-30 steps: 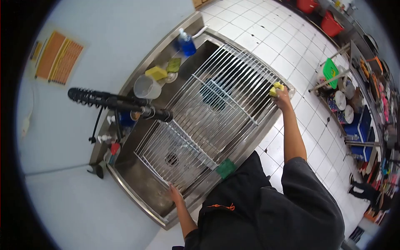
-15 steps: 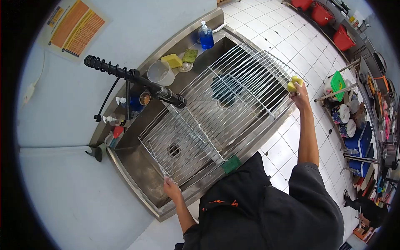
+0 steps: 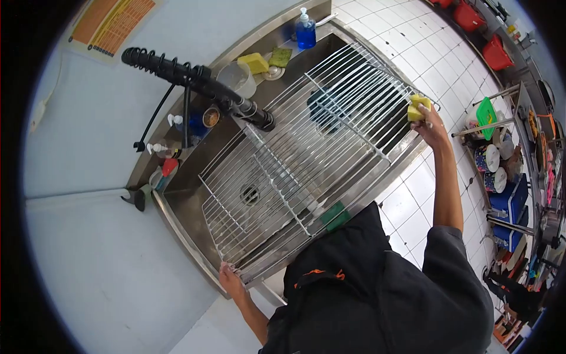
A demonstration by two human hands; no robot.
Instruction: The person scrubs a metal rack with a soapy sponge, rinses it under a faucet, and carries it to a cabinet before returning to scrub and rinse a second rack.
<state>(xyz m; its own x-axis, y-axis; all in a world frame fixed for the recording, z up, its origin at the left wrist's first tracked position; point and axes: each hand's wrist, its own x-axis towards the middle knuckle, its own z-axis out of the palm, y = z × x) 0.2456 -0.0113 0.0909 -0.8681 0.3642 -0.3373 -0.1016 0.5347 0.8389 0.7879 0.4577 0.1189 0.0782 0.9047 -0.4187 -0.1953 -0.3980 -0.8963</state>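
Steel wire makes up the big rack (image 3: 306, 141) that I have lying across the sink (image 3: 194, 206), tilted so that its far corner rises by the tiled floor side and its near corner sits low at the sink's front rim. My left hand (image 3: 229, 278) closes on that low near corner, fingers curled over the outer wire. My right hand (image 3: 431, 125) is stretched out to the far corner, pinching a yellow sponge (image 3: 417, 107) against the edge bar there. I judge the rack stiff and fairly light for its size but awkward, long enough to swing and catch on the black spray tap (image 3: 200, 82) that hangs over its middle; wet and soapy wire will be slippery, so the thick frame bar at the corners is the place to hold, not the thin cross wires, which would bend or dig into the fingers. The sponge is soft and gives under my grip. On the back ledge of the sink stand a blue soap bottle (image 3: 305, 30), another yellow sponge (image 3: 253, 62), a green scouring pad (image 3: 280, 56) and a clear plastic jug (image 3: 237, 78). A green pad (image 3: 335, 215) rests on the front rim near my dark apron. Under the rack I can see the drain (image 3: 249, 193).
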